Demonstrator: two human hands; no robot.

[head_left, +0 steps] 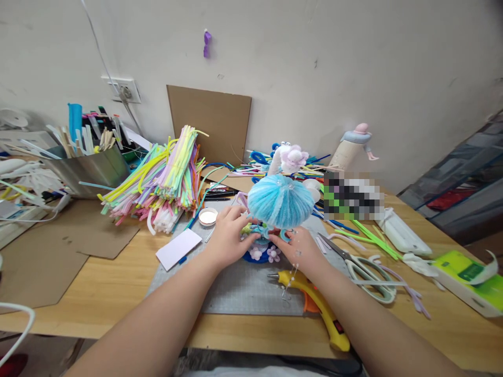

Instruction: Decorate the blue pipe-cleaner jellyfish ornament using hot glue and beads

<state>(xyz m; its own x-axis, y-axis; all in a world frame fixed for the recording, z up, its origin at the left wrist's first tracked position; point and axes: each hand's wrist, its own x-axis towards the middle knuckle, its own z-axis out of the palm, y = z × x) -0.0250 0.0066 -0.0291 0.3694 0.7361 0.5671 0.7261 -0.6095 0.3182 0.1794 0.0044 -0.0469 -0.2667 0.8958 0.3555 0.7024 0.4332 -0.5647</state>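
A pipe-cleaner ornament (281, 201) stands upright on the grey cutting mat (231, 293), with a fluffy light-blue dome near its top. Small pink and white flowers sit on its dark-blue base (256, 256), and a white stem with a lilac flower (294, 157) rises behind the dome. My left hand (226, 235) grips the ornament's lower part from the left, its fingers bent. From the right, my right hand (302, 248) holds the same part, thumb and fingers closed on it. The dome and hands hide what the fingertips touch. A beaded strand (293, 277) hangs by the right hand.
A yellow glue gun (324, 309) lies just below my right hand. Scissors (371, 277) and a green box (467, 283) are to the right. Bundled pipe cleaners (173, 183), a metal pot (88, 170) of sticks and a white card (178, 248) are to the left.
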